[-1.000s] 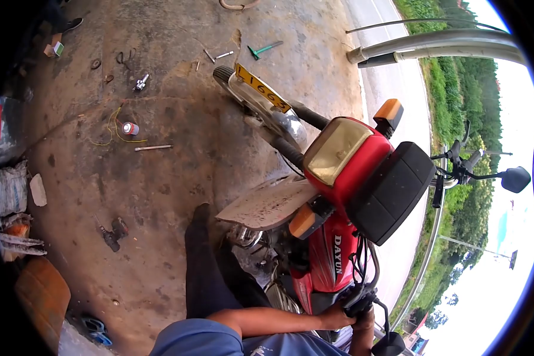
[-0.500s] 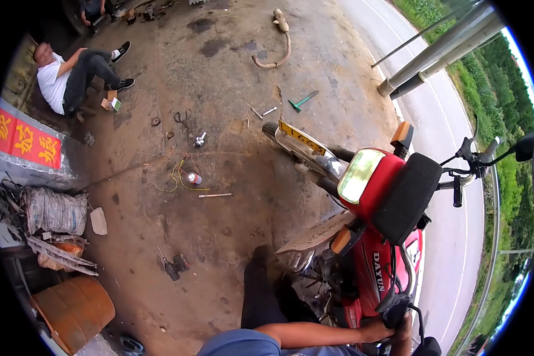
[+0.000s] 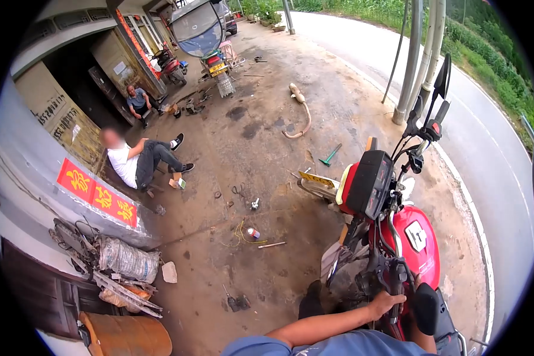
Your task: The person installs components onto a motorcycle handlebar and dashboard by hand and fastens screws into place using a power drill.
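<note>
View swung up, showing tank [image 3: 430, 249] top; left hand [image 3: 387, 304] still curled round handlebar [image 3: 394, 272], right hand [image 3: 418, 280] partly behind mirror [image 3: 425, 308], grip unclear, so work stays there

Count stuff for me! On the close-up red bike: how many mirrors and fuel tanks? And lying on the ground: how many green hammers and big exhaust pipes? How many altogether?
Mirrors: 2
Fuel tank: 1
Green hammer: 1
Exhaust pipe: 1
Total: 5
</note>
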The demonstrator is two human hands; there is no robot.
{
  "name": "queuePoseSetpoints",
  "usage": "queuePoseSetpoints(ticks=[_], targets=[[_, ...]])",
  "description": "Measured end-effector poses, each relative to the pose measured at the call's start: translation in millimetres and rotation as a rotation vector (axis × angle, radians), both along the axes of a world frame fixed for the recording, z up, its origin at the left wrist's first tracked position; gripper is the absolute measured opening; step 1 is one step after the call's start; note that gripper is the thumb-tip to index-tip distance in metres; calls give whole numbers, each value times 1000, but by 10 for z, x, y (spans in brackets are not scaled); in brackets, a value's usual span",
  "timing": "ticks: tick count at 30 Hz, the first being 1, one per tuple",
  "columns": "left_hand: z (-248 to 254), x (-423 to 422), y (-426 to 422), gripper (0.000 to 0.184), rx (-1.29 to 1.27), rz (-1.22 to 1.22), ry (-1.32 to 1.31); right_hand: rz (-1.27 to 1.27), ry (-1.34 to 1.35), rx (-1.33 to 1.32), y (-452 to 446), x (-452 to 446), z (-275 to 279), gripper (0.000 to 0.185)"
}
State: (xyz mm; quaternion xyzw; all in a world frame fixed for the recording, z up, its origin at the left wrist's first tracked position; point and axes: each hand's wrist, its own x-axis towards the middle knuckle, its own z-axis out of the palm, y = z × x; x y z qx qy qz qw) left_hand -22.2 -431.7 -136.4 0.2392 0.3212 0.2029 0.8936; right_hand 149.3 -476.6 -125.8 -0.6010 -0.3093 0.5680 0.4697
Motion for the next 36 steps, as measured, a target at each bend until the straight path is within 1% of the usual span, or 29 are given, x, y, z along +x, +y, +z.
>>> queuePoseSetpoints(ticks=[2,3,4,5,6,7,8,10,11,12,14,15,16,18,20,22,23,24,25,26,28,29,30,31,32,33,34,35,36], targets=[[31,-57,5,13,1,38,-63,55,-112,49,-134,215,-195,57],[222,-145,37,13,-17,32,-8,131,-280,117,-172,334,-306,57],[211,-161,50,13,0,41,42,157,-344,138,-174,399,-393,57],[201,-221,77,13,13,32,68,150,-321,122,-146,433,-486,56],[269,-269,102,13,21,20,89,61,-145,1,-162,432,-442,57],[256,-287,121,14,51,48,56,-55,26,-113,-172,428,-402,59],[227,-341,143,15,36,34,52,-52,32,-105,-207,465,-403,59],[468,-473,220,16,109,33,119,-155,76,-155,-298,524,-454,54],[487,-551,265,13,136,43,171,-176,90,-160,-318,553,-458,48],[473,-605,301,10,156,33,218,-140,76,-145,-319,580,-457,47],[627,-741,383,10,136,-15,203,-123,19,-150,-369,651,-353,41],[495,-827,425,10,127,-22,223,-143,46,-150,-361,692,-409,37],[419,-893,488,11,122,-29,246,-136,19,-147,-343,724,-378,36],[952,-884,517,12,123,-42,352,-123,-7,-149,-276,770,-329,34],[938,-974,601,16,62,-38,438,-88,-63,-132,-164,849,-368,37],[1370,-882,560,19,215,-17,623,-53,-110,-83,48,933,-413,36],[1425,-921,599,20,227,-56,659,-62,-158,-55,151,964,-321,40],[1392,-978,677,25,220,-77,686,-54,-148,-24,273,1026,-274,40],[1323,-1025,736,24,313,-53,710,-40,-143,7,418,1099,-219,40],[1271,-1069,778,24,400,-25,735,-43,-228,52,570,1162,-159,39],[1411,-1028,785,28,584,4,820,-36,-347,159,865,1283,50,37],[1098,-1224,906,33,818,4,942,-43,-354,163,1064,1380,-47,39],[1114,-1272,935,40,974,-23,1102,-60,-478,151,1121,1417,287,42],[1198,-1266,951,48,1156,-85,1308,-82,-529,188,1280,1499,231,43],[1244,-1259,963,56,1300,-133,1480,-75,-503,211,1393,1558,364,41],[1289,-1247,984,64,1387,-161,1605,-85,-523,249,1518,1627,368,41],[1412,-1202,993,64,1417,-177,1661,-97,-544,289,1622,1684,401,40],[1545,-1126,1003,65,1371,-205,1726,-93,-571,283,1702,1741,439,40],[1549,-1160,1049,62,1395,-204,1788,-88,-601,277,1765,1786,530,39]])
